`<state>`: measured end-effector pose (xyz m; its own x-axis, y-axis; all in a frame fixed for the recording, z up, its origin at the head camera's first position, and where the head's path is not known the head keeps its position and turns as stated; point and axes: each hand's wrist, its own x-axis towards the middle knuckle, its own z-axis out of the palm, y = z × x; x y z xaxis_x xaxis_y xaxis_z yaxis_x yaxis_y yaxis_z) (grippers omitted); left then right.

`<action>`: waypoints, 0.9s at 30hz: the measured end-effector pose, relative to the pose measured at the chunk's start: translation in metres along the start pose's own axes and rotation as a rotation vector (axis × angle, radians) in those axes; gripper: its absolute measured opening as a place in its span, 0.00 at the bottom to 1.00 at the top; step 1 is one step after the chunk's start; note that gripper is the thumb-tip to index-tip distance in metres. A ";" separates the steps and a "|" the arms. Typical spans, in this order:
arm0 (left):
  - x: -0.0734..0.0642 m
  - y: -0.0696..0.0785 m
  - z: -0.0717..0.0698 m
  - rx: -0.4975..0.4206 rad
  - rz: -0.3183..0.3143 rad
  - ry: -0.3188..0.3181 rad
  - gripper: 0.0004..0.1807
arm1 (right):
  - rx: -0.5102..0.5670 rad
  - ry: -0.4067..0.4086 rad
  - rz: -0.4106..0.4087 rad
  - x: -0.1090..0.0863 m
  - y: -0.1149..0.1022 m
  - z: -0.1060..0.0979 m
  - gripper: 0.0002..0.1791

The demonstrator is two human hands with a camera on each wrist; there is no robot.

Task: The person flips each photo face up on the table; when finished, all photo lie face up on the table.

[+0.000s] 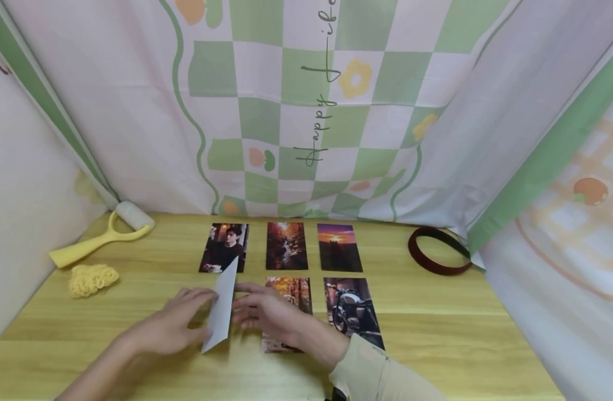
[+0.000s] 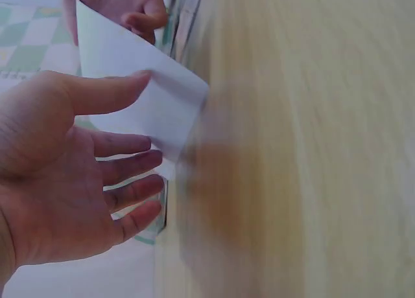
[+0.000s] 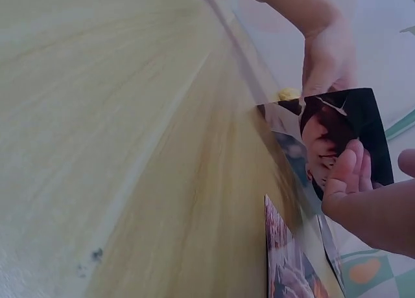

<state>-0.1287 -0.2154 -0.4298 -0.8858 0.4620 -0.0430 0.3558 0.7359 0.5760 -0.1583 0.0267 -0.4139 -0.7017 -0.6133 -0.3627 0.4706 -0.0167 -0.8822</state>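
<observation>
Between my two hands a photo card (image 1: 221, 314) stands tilted up from the table, its plain white back toward my left hand (image 1: 161, 326). The right wrist view shows its front, a dark portrait picture (image 3: 324, 133). On the white back lies my left thumb (image 2: 117, 91), with the other fingers spread near the card's lower edge. Fingertips of my right hand (image 1: 273, 314) touch the picture side, and the thumb stays apart from it. Under my right wrist lies an autumn photo (image 1: 288, 287), partly covered. The photo of a seated person (image 1: 226, 245) is just behind the raised card.
A forest stream photo (image 1: 286, 245), a sunset photo (image 1: 338, 248) and a motorcycle photo (image 1: 353, 309) lie on the wooden table (image 1: 436, 334). A dark red ring-shaped band (image 1: 439, 250) is at right. At left are a yellow-handled roller (image 1: 106, 236) and a yellow mesh bundle (image 1: 92, 279). A checked curtain (image 1: 306, 122) hangs behind.
</observation>
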 end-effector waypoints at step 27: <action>0.008 0.008 -0.006 -0.809 -0.214 -0.193 0.44 | -0.849 -0.162 -0.151 -0.001 0.007 0.019 0.43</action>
<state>-0.1350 -0.2088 -0.4210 -0.8173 0.4836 -0.3133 -0.2001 0.2716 0.9414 -0.1439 0.0120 -0.4136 -0.6096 -0.7576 -0.2334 -0.2235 0.4467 -0.8663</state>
